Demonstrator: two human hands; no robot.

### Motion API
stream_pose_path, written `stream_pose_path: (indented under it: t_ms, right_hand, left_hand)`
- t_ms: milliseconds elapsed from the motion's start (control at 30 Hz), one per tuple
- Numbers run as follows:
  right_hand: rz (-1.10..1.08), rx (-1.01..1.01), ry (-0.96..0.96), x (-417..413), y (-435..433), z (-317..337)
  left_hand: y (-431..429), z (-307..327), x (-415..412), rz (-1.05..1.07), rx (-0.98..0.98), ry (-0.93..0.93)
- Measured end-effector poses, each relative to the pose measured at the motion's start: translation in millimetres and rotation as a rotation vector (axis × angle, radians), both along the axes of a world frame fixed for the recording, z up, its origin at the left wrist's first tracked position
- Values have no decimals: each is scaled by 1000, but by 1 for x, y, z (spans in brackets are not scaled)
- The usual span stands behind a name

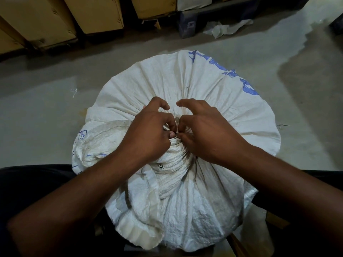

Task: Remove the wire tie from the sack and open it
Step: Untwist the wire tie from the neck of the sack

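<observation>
We have the white woven sack (185,86) standing on the concrete floor (46,108) right in front of us, full and rounded, its mouth bunched into a tight neck (174,156) at the middle. Our left hand (148,134) and right hand (207,130) meet at that neck, fingertips pinched close together on something small and dark at the gather; we take it for the wire tie (177,134), though it is nearly hidden and we cannot tell which hand really has it, or whether either is properly clamped on it. We judge the sack heavy and unlikely to shift under our pulling, while its cloth is soft, crinkly and a little slick, so it will slip from a loose grip. The wire should be thin, stiff and springy, with sharp ends; we should take it by its twisted ends with thumb and forefinger and unwind it, not tug. Once it is off, the folded flap of cloth (104,138) at the near left gives a good hold for spreading the mouth. There is open floor to the left, right and far side; cardboard boxes (92,13) and a crumpled plastic scrap (226,27) lie well apart at the far edge.
</observation>
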State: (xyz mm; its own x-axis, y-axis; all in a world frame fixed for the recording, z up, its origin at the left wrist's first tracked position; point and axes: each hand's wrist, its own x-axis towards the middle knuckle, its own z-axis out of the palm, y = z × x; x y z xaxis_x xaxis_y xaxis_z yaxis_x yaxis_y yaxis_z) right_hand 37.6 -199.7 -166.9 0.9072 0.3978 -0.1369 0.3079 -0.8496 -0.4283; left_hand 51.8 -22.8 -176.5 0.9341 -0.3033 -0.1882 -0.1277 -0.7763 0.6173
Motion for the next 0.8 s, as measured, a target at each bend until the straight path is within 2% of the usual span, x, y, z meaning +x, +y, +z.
stream_pose_path:
  t_ms: [367, 800]
  right_hand:
    - [-69, 139, 70, -1, -6, 1]
    - [-71, 172, 75, 2, -2, -2]
  left_hand:
    - [1, 5, 1, 6, 2, -25]
    - [1, 2, 1, -13, -13, -53]
